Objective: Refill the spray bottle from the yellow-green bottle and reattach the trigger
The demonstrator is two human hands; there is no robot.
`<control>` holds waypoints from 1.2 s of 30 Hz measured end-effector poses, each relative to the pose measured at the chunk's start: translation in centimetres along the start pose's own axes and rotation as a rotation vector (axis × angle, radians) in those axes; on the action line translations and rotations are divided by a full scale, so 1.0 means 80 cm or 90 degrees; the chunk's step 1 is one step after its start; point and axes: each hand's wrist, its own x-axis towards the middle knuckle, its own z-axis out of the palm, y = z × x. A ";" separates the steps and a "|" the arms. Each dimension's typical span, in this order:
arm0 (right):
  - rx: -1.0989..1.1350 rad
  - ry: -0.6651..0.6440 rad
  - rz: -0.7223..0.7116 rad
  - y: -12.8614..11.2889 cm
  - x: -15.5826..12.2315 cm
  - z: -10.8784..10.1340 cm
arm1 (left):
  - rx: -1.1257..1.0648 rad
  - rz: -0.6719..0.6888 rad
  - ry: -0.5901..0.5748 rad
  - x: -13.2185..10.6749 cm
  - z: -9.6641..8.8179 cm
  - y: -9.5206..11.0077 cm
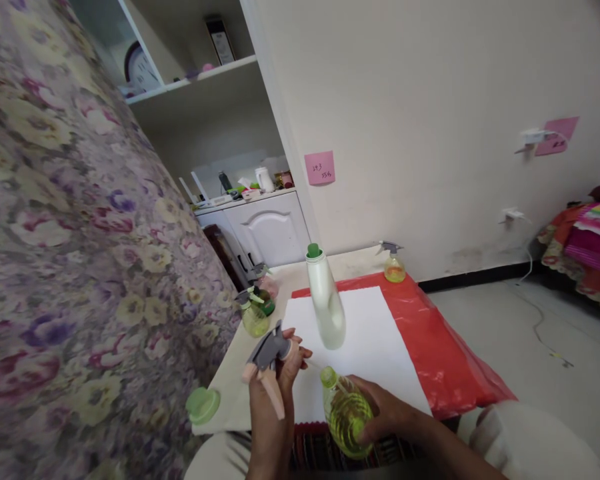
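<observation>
Yellow-green liquid fills the small clear bottle (347, 419), ribbed and rounded, with an open green neck at its top. The right hand (387, 417) is clasped around its side, holding it just above the near edge of the desk (260, 347). The left hand (275, 393) is clenched on a grey spray head (269, 353) with a pale pink trigger and collar; its thin dip tube runs toward the bottle's neck, the head lifted off and to the left of the bottle.

One tall white bottle (326, 300) of smooth plastic, with a green cap and a moulded handle, stands just beyond the hands on a white sheet (380, 333). The sheet lies over a glossy red plastic cover (440, 347) that wrinkles down the right side of the desk.

Counting sprayers: two more small bottles with yellowish liquid and grey trigger heads stand on the desk, one at the left edge (254, 313) and one at the far corner by the wall (394, 263). A single round pale green lid (203, 404) lies at the near left corner.

Two pink notes are stuck on the wall; the nearer note (320, 167) bears handwritten figures too small to read surely, the other (557, 135) sits beside a white plug. A floral curtain (55, 233) in purple and cream fills the left side. Behind it a white cabinet (270, 230) carries small clutter, and a round clock (139, 68) rests on the shelf above.
</observation>
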 end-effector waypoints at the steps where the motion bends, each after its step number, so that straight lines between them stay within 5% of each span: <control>1: 0.000 0.001 0.000 0.000 0.000 0.001 | 0.010 -0.004 -0.008 0.000 -0.001 -0.002; 16: 0.016 0.012 -0.013 0.003 0.004 0.000 | -0.078 -0.140 -0.157 -0.007 -0.016 -0.016; 24: 0.027 0.014 0.005 0.003 0.002 0.001 | -0.131 -0.048 -0.016 -0.001 -0.019 -0.013; 36: -0.003 0.040 0.015 0.006 0.001 -0.002 | -0.290 -0.033 0.168 0.030 -0.050 -0.005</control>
